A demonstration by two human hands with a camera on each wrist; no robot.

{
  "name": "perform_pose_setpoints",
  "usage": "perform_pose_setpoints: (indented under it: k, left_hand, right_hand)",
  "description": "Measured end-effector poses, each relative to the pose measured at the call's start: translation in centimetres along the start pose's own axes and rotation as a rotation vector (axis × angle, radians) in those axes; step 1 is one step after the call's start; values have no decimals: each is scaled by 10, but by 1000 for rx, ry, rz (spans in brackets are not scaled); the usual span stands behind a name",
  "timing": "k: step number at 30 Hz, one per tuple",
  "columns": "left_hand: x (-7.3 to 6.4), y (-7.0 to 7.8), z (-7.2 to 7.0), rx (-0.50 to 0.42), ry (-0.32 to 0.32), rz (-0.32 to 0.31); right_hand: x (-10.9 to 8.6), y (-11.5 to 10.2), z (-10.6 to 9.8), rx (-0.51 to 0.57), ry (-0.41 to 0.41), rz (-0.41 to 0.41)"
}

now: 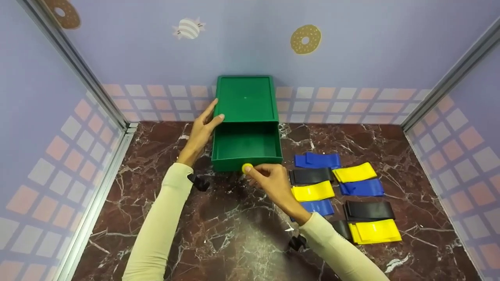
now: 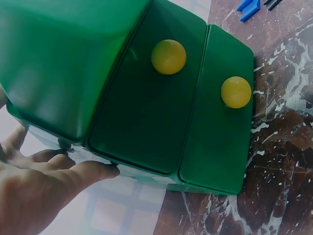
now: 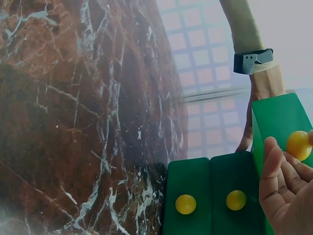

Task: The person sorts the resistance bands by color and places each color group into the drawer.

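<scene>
Head view: a big purple wall [image 1: 242,47] with printed donuts is behind a green drawer cabinet [image 1: 246,97], and the cabinet stands at the back of a dark red marbled worktop [image 1: 234,242]. Its top drawer [image 1: 226,165] sticks well out the front, with two closed lower drawers [image 2: 142,112] under it on the left wrist cam. Left hand [image 1: 201,132] is up against the cabinet's left side, fingers stretched out and touching it, not curled round anything. Right hand [image 1: 273,183] is at the cabinet's front, pinching the top drawer's yellow knob [image 1: 245,168]. Right of the cabinet and nearer the camera: flat strips [image 1: 312,191] in blue, black and yellow, maybe folded bands, the forearm hides some. Tiniest: two more yellow knobs [image 2: 168,57], one per lower drawer.
</scene>
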State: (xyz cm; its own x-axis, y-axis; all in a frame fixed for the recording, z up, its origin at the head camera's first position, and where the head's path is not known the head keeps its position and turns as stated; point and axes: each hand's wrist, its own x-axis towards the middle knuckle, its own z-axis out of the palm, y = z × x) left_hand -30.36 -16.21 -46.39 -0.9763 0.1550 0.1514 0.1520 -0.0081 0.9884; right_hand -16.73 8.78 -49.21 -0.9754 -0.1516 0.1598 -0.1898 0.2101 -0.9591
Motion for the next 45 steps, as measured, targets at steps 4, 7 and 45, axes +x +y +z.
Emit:
perform_pose_setpoints:
  k: [4, 7, 45]
  left_hand:
    - [0, -4, 1, -12, 9, 20]
    - [0, -6, 1, -13, 11, 19]
    - [-2, -7, 1, 3, 20, 9]
  right_hand:
    - [-4, 8, -5, -16, -34, -61]
    - [-9, 20, -13, -65, -73, -118]
    - [-37, 113, -149, -229, 104, 59]
